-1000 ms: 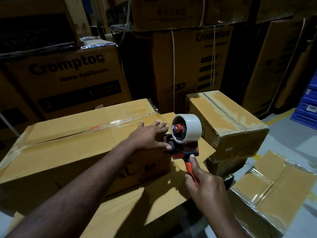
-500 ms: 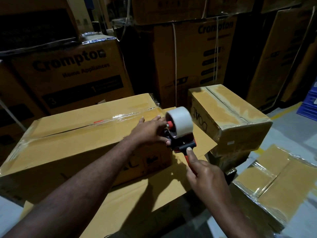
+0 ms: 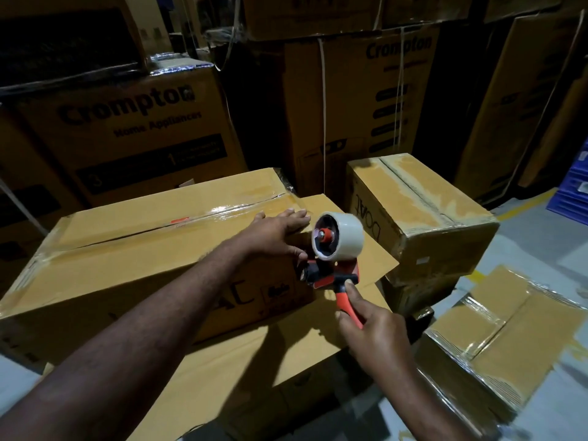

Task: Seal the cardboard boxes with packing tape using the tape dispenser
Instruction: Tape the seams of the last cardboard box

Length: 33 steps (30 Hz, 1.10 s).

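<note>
Fingers [image 3: 296, 214] of the left hand [image 3: 273, 232] lie straight and spread, pressing flat on the right end of the long cardboard box [image 3: 143, 259], which fills the view from nine o'clock to centre and rests on a lower carton [image 3: 254, 361]. Printed Crompton cartons [image 3: 127, 128] stack behind it at eleven o'clock. Its flaps are shut under a glossy strip of tape along the seam, so nothing inside shows. The board looks stiff and should take a firm push, though the taped strip is likely slick, and its weight cannot be judged. At the box's right corner, just past centre toward three o'clock, the tape dispenser [image 3: 331, 272] meets the end face, its tape roll [image 3: 346, 237] upright on top. The right hand [image 3: 375, 332] is wrapped round the orange handle, index finger laid along it. That handle is the sensible hold: the tool seems light and rigid, the film thin and clingy, the cutter end best avoided. At two o'clock a small box [image 3: 423, 214] sits closed and taped. At four o'clock a flat box [image 3: 509, 338] lies sealed too, contents hidden.
</note>
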Available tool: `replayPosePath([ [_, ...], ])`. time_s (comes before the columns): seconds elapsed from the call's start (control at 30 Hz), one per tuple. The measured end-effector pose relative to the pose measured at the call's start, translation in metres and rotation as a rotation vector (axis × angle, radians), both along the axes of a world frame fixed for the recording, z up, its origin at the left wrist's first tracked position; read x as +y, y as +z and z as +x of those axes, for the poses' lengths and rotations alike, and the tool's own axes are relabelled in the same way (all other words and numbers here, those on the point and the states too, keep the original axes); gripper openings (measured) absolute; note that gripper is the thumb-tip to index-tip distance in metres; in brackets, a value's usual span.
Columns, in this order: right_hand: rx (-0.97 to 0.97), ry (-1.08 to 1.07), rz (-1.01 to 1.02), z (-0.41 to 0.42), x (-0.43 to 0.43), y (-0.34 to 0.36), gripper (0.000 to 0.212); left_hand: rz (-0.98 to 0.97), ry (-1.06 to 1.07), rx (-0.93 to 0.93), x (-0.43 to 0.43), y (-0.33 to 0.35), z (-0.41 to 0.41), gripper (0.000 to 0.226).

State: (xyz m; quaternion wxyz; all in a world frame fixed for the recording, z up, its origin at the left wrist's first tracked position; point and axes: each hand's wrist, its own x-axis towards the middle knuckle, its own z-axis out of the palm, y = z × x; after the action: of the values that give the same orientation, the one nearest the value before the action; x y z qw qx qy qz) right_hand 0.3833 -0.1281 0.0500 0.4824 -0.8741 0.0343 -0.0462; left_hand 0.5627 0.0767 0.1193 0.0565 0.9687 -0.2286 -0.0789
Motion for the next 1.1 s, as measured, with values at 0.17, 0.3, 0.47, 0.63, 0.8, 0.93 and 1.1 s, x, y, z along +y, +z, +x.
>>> replayPosePath([
  [0.17, -0.04, -0.1, 0.005, 0.008, -0.018, 0.025, 0.056, -0.043, 0.137, -0.188, -0.006, 0.001, -0.011, 0.061],
  [0.3, -0.104, -0.182, -0.022, 0.017, -0.029, 0.049, 0.057, 0.054, 0.104, -0.423, -0.018, -0.009, -0.025, 0.06],
  [0.47, -0.118, -0.215, -0.021, 0.022, -0.037, 0.073, 0.056, 0.131, -0.032, -0.411, 0.002, -0.017, -0.024, 0.074],
  [0.63, -0.146, -0.236, 0.047, 0.033, -0.031, 0.081, 0.058, 0.193, -0.13, -0.449, 0.01, -0.019, -0.021, 0.063],
  [0.8, -0.188, -0.259, 0.039, 0.043, -0.018, 0.083, 0.059, 0.194, -0.179, -0.445, 0.013, -0.015, -0.024, 0.044],
  [0.93, -0.188, -0.249, 0.042, 0.046, -0.009, 0.082, 0.058, 0.162, -0.162, -0.365, 0.012, -0.01, -0.028, 0.044],
  [1.1, -0.193, -0.264, 0.031, 0.055, -0.004, 0.082, 0.058, -0.192, 0.076, -0.232, 0.006, 0.013, -0.03, 0.047],
])
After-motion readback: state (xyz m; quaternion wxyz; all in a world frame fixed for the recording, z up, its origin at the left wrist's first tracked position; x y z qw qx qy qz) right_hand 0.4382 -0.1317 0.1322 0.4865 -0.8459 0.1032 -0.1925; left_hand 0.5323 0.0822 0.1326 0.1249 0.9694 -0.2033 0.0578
